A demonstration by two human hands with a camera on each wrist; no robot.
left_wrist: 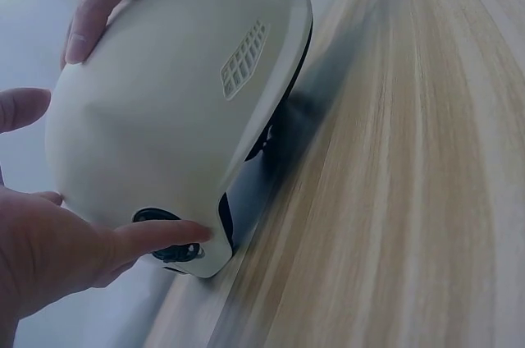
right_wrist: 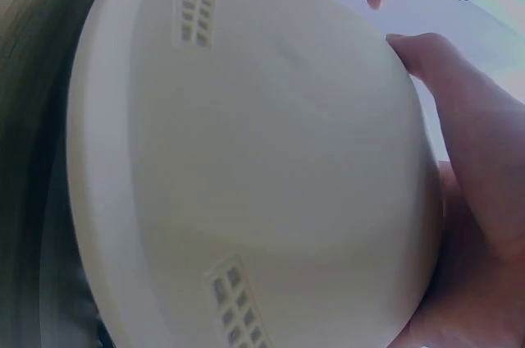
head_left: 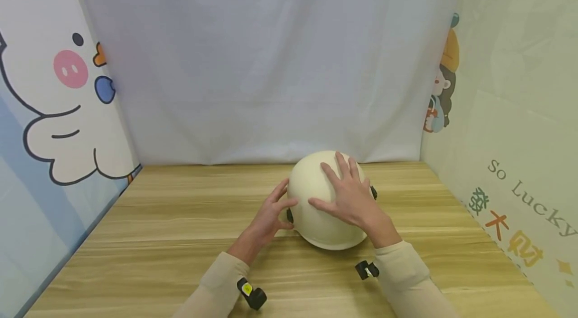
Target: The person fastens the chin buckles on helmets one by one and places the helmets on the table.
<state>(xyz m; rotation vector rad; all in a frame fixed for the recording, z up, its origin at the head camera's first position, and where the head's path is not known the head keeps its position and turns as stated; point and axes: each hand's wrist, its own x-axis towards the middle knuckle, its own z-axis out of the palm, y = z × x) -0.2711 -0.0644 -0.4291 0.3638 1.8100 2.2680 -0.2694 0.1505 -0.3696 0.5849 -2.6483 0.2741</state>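
Note:
A cream-white hard-shell helmet (head_left: 316, 182) sits dome-up on the wooden table. Its shell carries grid-like vents and a rim, and a round black fitting (left_wrist: 172, 233) shows low on one side. My left hand (head_left: 267, 215) is at the helmet's left side; its thumb lies straight across the black fitting in the left wrist view, and the other fingers are spread. My right hand (head_left: 352, 195) rests on the upper right of the dome with fingers spread and fairly straight. The helmet's inside is hidden.
The wood-grain table (head_left: 180, 212) stretches around the helmet. A pale curtain (head_left: 271, 57) hangs behind it, with printed cloth walls at left and right. A black wrist device (head_left: 252, 294) is on the left sleeve, another (head_left: 367, 270) beside the right sleeve.

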